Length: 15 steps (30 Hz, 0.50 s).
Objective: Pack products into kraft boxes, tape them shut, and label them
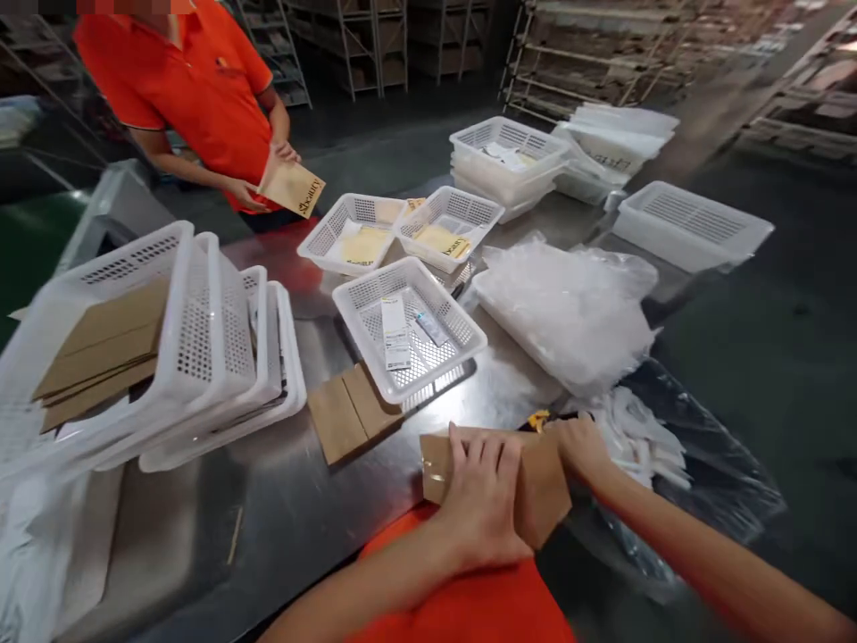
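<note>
Envelope: a brown kraft envelope (pixel 536 487) lay at the near table (pixel 295 518) edge, long axis running left to right.
Left hand: the left hand (pixel 483 500) pressed flat on its middle, fingers spread.
Right hand: the right hand (pixel 581 446) gripped its far-right corner.
Nearer: both touched it; left covered more.

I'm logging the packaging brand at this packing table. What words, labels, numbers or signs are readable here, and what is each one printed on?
"beauty": black script on the tan paper envelope held by the co-worker in the orange shirt.
Yellow envelopes in the white perforated basket: dark print, too blurred to read.
White label slip in the nearest white perforated basket: print too small to read.
Stacked clear lidded bins at the back: dark marking, unreadable.
Brown cardboard piece under my own hands: no text visible.
</note>
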Each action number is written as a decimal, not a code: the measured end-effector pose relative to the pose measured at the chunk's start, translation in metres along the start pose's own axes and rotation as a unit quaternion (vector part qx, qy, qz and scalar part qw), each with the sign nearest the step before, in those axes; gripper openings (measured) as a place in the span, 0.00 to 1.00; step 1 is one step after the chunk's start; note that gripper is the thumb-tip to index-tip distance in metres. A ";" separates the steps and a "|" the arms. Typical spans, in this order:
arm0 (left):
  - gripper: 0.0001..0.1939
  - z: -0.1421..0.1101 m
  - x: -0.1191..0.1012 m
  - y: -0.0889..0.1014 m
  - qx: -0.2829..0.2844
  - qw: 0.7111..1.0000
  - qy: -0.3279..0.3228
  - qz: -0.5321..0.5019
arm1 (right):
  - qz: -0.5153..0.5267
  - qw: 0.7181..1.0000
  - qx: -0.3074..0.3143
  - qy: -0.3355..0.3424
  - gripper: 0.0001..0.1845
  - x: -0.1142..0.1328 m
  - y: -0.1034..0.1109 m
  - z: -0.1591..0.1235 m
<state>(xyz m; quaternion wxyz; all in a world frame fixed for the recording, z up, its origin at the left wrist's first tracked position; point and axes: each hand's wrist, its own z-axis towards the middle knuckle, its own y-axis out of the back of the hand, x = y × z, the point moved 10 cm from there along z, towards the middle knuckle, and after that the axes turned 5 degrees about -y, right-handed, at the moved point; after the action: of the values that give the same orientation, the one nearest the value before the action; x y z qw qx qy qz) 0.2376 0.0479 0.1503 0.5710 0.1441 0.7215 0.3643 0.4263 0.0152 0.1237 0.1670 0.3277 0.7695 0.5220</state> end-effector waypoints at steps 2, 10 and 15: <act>0.50 -0.003 0.007 0.009 -0.015 1.000 0.015 -0.012 | -0.045 0.998 -0.007 -0.049 0.16 -0.028 0.009 -0.004; 0.60 -0.016 0.079 0.005 -0.023 0.982 0.178 0.059 | 0.249 0.966 0.052 0.039 0.17 0.050 -0.054 -0.066; 0.59 -0.053 0.091 0.010 -0.093 0.984 0.136 0.070 | 0.217 0.973 -0.040 0.060 0.14 0.072 -0.092 -0.051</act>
<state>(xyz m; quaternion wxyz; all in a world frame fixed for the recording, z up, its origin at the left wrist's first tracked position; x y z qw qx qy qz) 0.1583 0.0920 0.0961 0.4510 0.0899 0.7436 0.4853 0.3130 0.0069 0.0657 0.0164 0.4483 0.6667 0.5952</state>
